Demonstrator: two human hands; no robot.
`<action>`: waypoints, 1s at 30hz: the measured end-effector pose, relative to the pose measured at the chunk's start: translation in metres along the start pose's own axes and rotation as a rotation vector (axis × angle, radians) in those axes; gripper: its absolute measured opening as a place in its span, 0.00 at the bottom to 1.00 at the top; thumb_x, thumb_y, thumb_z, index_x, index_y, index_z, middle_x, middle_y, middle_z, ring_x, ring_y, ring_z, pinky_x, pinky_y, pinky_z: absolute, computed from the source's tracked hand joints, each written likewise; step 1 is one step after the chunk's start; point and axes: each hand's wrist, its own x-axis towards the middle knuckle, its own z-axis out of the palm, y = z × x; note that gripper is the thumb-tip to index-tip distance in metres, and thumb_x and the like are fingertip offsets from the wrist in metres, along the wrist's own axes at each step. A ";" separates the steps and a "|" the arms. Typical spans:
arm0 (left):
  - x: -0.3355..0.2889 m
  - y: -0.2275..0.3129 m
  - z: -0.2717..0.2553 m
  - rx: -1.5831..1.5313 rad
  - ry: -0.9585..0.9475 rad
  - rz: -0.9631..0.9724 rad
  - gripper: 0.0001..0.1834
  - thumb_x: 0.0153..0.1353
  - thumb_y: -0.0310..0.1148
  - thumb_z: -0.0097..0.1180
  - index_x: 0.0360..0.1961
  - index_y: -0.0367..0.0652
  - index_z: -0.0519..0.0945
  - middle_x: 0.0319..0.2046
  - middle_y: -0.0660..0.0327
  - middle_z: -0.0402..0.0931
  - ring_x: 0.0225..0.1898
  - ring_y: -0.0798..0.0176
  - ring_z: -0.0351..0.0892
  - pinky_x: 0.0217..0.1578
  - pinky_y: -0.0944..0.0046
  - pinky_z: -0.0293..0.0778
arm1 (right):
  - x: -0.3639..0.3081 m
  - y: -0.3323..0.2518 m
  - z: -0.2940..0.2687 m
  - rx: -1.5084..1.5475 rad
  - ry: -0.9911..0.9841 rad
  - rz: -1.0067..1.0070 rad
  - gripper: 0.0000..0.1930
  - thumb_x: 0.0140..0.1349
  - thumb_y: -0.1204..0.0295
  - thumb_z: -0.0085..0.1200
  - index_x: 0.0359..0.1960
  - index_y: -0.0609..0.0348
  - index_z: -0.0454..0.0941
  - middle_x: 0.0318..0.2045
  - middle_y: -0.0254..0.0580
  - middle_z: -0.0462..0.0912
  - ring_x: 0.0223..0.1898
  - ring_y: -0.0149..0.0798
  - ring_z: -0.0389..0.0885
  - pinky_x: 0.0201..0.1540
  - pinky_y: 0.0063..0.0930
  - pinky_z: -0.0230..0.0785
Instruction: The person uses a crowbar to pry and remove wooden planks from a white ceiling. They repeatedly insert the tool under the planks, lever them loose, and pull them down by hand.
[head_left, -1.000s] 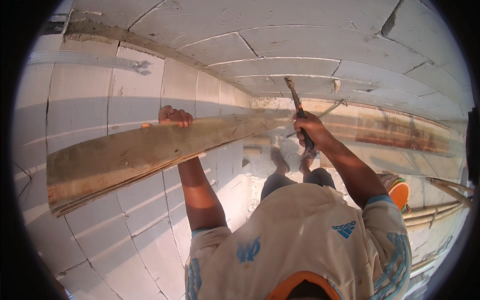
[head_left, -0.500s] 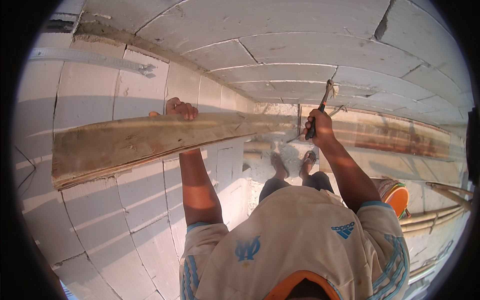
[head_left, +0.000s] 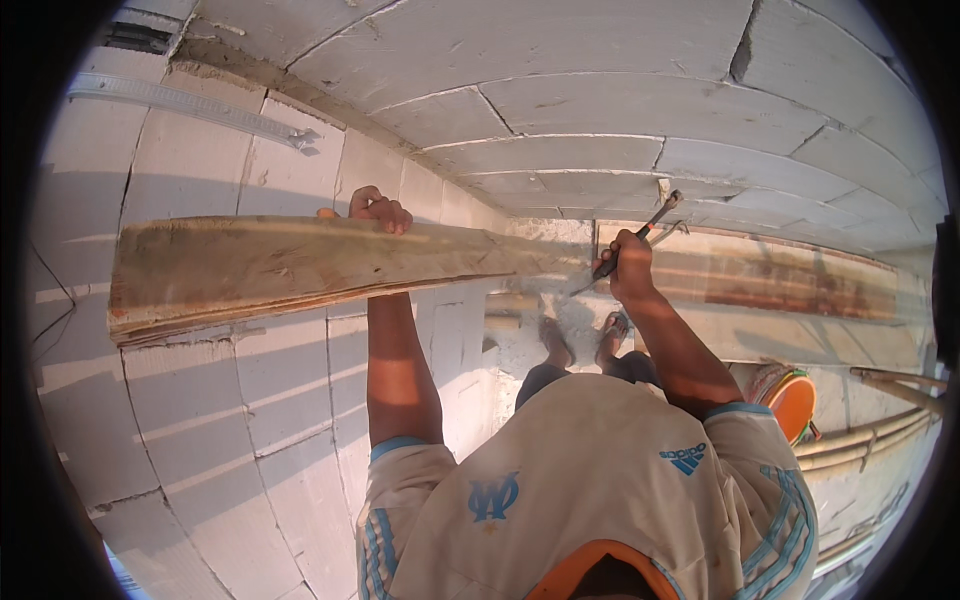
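Note:
A long wooden plank [head_left: 270, 262] stretches across the left half, its wide end toward me and its far end narrowing near the corner. My left hand [head_left: 380, 212] has its fingers curled over the plank's upper edge, and the forearm passes behind the board. In my right hand [head_left: 628, 262] is a hammer [head_left: 658, 212] with a black grip, an orange band and a metal shaft. Its head points up and to the right, close to the block wall and apart from the plank. The plank's far end looks blurred.
Pale block walls [head_left: 560, 105] meet at a corner ahead. A stained board [head_left: 790, 285] runs along the right wall's foot. An orange bucket [head_left: 793, 405] and bamboo poles [head_left: 865, 440] lie at the right. A metal strip [head_left: 190, 102] is fixed on the left wall.
The hammer has tipped to the right and lower, with my right hand slightly down and left. The plank's near end has risen a little; my left hand keeps hold.

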 end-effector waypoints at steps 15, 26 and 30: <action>-0.004 -0.013 0.000 0.051 0.110 0.031 0.45 0.67 0.71 0.28 0.49 0.34 0.73 0.20 0.55 0.72 0.24 0.57 0.71 0.31 0.58 0.71 | -0.042 0.038 0.010 -0.397 -0.315 0.130 0.07 0.56 0.71 0.51 0.31 0.56 0.66 0.21 0.38 0.68 0.20 0.33 0.70 0.22 0.36 0.70; 0.004 -0.036 0.010 0.264 0.376 0.331 0.29 0.71 0.59 0.41 0.44 0.38 0.70 0.19 0.63 0.72 0.20 0.67 0.71 0.22 0.70 0.72 | -0.035 0.004 -0.080 -0.870 -0.250 0.032 0.16 0.56 0.74 0.52 0.46 0.64 0.66 0.21 0.38 0.70 0.16 0.32 0.71 0.15 0.32 0.69; 0.011 -0.044 0.011 0.432 0.466 0.334 0.24 0.73 0.51 0.41 0.42 0.37 0.71 0.17 0.63 0.70 0.20 0.68 0.71 0.22 0.72 0.70 | -0.050 0.029 -0.112 -0.750 -0.211 0.163 0.19 0.56 0.75 0.54 0.49 0.67 0.67 0.22 0.37 0.70 0.17 0.33 0.73 0.15 0.32 0.71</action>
